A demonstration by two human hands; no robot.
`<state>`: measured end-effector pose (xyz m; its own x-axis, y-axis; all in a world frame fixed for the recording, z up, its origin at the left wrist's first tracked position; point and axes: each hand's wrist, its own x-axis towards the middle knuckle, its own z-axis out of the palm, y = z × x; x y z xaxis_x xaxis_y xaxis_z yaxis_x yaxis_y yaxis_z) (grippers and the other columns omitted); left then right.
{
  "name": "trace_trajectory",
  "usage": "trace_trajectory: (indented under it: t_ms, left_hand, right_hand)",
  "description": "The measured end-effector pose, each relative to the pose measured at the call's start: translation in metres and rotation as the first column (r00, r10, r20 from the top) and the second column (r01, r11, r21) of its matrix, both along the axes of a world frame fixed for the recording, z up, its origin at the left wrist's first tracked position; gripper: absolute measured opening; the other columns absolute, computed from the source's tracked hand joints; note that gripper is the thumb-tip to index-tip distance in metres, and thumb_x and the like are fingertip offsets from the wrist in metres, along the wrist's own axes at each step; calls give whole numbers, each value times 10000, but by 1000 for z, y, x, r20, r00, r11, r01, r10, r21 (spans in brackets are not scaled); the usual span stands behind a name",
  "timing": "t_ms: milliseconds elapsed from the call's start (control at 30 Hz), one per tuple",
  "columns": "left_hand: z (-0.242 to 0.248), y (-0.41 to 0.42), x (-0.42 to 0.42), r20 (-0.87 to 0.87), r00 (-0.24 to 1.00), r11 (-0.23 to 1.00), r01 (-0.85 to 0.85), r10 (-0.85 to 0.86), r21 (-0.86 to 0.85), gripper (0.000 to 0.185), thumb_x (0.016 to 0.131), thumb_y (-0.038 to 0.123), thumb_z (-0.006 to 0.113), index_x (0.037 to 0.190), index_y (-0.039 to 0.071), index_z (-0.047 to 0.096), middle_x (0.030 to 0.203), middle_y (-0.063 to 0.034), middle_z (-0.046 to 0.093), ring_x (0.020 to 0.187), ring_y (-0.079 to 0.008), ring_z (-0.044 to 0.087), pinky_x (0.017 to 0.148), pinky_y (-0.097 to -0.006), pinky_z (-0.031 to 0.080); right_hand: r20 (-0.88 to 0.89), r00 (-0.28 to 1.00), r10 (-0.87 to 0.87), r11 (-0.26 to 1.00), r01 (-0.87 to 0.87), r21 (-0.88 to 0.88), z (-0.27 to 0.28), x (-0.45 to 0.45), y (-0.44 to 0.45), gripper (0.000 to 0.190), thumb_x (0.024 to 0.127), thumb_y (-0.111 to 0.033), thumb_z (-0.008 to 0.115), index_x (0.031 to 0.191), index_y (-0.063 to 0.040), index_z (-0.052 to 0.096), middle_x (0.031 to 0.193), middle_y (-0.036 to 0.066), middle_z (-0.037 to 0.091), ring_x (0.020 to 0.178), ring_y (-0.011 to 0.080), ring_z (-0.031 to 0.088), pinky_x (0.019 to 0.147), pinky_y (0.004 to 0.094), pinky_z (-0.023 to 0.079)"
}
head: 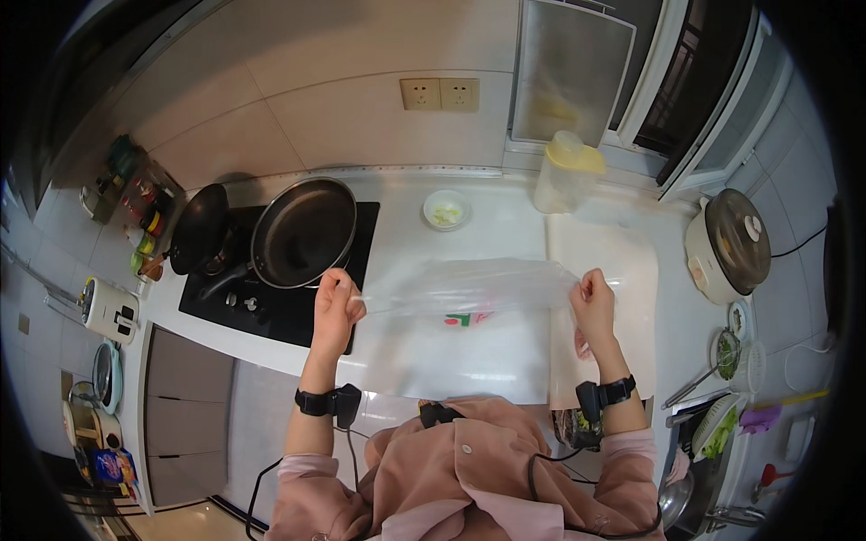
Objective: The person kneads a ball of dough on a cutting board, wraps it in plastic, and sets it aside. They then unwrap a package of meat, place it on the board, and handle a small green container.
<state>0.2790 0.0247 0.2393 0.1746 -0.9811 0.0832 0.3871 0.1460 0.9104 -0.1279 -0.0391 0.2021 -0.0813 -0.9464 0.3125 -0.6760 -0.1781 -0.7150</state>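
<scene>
A sheet of thin clear plastic, film or a bag, is stretched above the white countertop. My left hand pinches its left end, close to the cooktop's right edge. At the other end my right hand grips the bunched plastic over a cream mat. A red and green print shows just below the plastic's lower edge; I cannot tell what surface it is on. Partly hidden by my right wrist, a pinkish thing lies on the mat, perhaps raw meat.
A frying pan and a wok sit on the black cooktop. Behind the plastic stand a small white bowl with pale pieces and a yellow-lidded container. An electric cooking pot and the sink are at right.
</scene>
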Motion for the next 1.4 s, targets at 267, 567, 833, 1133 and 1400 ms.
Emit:
trace_trajectory:
  t_ms: [267, 567, 833, 1133, 1400]
  left_hand:
    - [-96, 49, 30, 411, 893, 931, 23, -184, 365, 278, 957, 233, 562, 734, 70, 534, 648, 41, 503, 577, -55, 492, 504, -211, 408]
    - [-99, 26, 8, 980, 180, 997, -36, 80, -74, 266, 819, 119, 658, 1051, 12, 584, 1054, -186, 606, 1013, -374, 556, 880, -434, 453]
    - [-104, -73, -130, 997, -77, 908, 419, 32, 4, 320, 775, 252, 699, 1031, 78, 619, 1051, -112, 641, 1039, -332, 577, 1108, -554, 169]
    - [-99, -42, -118, 995, 6, 807, 586, -104, 81, 112, 812, 108, 653, 892, 179, 619, 872, 10, 580, 966, -181, 575, 1111, -518, 198]
    - [-57, -14, -97, 981, 154, 746, 638, 120, -191, 205, 746, 42, 676, 897, 166, 613, 896, 22, 540, 965, -188, 553, 1039, -459, 335]
  right_hand:
    - [-260, 782, 567, 823, -556, 121, -65, -17, 57, 179, 749, -89, 647, 852, -39, 510, 1205, 135, 556, 878, 319, 596, 696, 390, 498]
    - [200, 870, 450, 618, -465, 634, -108, -34, 90, 375, 847, -303, 677, 1045, -18, 532, 1048, 178, 627, 879, 301, 633, 735, 363, 510]
    - [148, 925, 349, 789, -375, 487, -154, 6, 72, 387, 879, -243, 638, 1146, 14, 523, 872, 160, 635, 813, 300, 629, 728, 349, 500]
    - [291, 714, 637, 680, -698, 225, -93, 42, 27, 460, 874, -88, 575, 1325, -76, 479, 1304, 169, 472, 1104, 290, 546, 847, 340, 494]
    - [292, 506, 812, 451, -861, 237, -38, 77, 2, 440, 794, -32, 558, 1229, -103, 540, 1235, 130, 467, 1095, 289, 517, 916, 360, 446]
